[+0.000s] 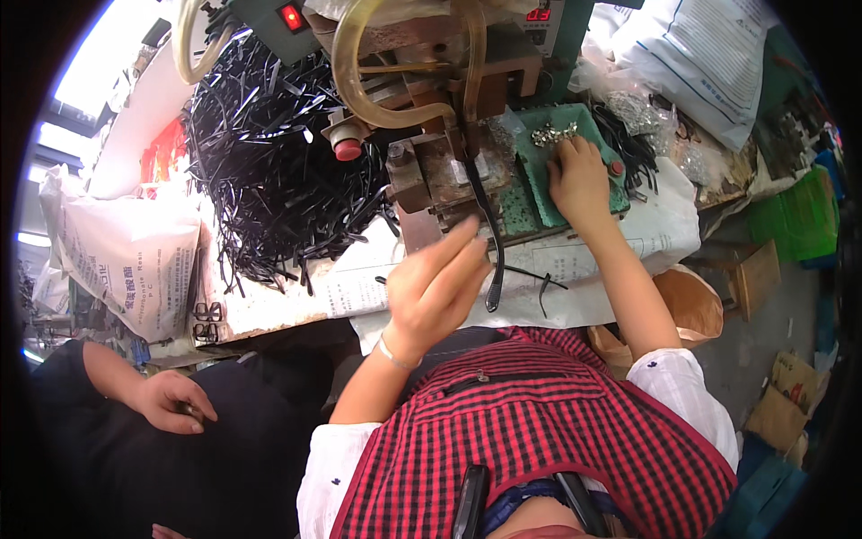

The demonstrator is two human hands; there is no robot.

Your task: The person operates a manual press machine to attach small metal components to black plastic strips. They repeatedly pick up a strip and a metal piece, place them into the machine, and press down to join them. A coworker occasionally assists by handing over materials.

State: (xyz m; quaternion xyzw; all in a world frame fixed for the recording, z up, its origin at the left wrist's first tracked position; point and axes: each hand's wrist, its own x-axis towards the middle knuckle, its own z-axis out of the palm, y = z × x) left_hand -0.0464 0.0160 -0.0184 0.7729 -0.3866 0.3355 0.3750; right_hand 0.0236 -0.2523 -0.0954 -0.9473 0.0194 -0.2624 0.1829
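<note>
Left hand [437, 286] was raised in front of the press [440, 117], fingers loosely curled with thumb and forefinger pinched near the lower part of a black strap [492, 241]. Whether it actually gripped the strap could not be told; contact was blurred. The strap hung from under the press head down over the bench edge, top end seemingly caught at the die, likely so it stayed in line for stamping.

Right hand [579, 180] lay palm down and spread flat on a green tray [536, 175], fingertips touching a small heap of metal clips [554, 135], holding nothing clearly; it looked like feeling for one piece. The tray sat just right of the press, within easy reach.

A big pile of black straps [269, 162] lay left of the press, again close for the left hand. White paper [575, 269] covered the bench under the hanging strap.

Another person's hand [175, 402] rested lower left, well apart, loosely closed on something dark and unclear.
</note>
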